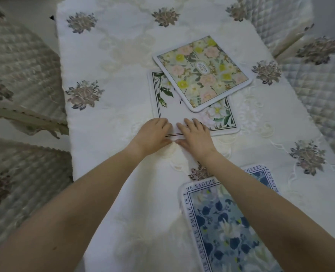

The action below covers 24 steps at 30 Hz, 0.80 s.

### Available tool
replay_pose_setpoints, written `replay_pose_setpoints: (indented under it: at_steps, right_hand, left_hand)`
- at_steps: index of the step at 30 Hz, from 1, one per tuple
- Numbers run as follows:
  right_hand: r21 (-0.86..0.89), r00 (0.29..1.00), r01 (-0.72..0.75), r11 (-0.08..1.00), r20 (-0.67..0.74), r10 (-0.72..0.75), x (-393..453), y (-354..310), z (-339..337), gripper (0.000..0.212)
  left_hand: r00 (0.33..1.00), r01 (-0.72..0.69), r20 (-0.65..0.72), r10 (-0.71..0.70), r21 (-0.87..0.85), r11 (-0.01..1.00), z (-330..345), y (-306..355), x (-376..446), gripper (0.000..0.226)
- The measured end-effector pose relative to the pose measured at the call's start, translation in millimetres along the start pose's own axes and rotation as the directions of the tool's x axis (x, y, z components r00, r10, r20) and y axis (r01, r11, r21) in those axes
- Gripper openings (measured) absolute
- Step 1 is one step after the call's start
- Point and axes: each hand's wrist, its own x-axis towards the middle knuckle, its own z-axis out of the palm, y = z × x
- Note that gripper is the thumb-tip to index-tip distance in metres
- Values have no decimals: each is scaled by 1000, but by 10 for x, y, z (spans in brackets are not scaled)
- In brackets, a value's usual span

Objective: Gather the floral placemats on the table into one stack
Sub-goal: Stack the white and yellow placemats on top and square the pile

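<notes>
Already two of the floral placemats overlap at the middle of the table [107, 55]: the green-and-yellow placemat [202, 72] lies tilted on the far right part of the white placemat [172, 112]. Both hands rest on the near edge of that white one, the left hand [152, 135] and the right hand [197, 137] side by side with thumbs nearly touching, fingers flat and spread, thumbs on the cloth just short of the edge; neither hand is closed around anything, though whether the thumbs are tucked under the edge cannot be told. The blue placemat [221, 222] lies apart, nearer the person and to the right, partly under the right forearm, its long axis running near to far. Judged from this, the right hand is the closer one to it, and joining the stack means bringing blue and white together along that near-far line.
</notes>
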Motion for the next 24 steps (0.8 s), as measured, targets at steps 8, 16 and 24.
replay_pose_setpoints:
  at_steps: [8, 16, 24]
  right_hand:
    - [-341, 991, 129, 931, 65, -113, -27, 30, -101, 53]
    - [-56, 993, 117, 992, -11, -118, -54, 141, -100, 44]
    - [54, 974, -81, 995, -206, 91, -142, 316, -400, 67]
  left_hand:
    - [986, -155, 105, 133, 242, 958, -122, -71, 118, 44]
    - [995, -54, 96, 38, 166, 985, -110, -41, 123, 48]
    - [972, 89, -194, -134, -221, 971, -287, 108, 71, 45]
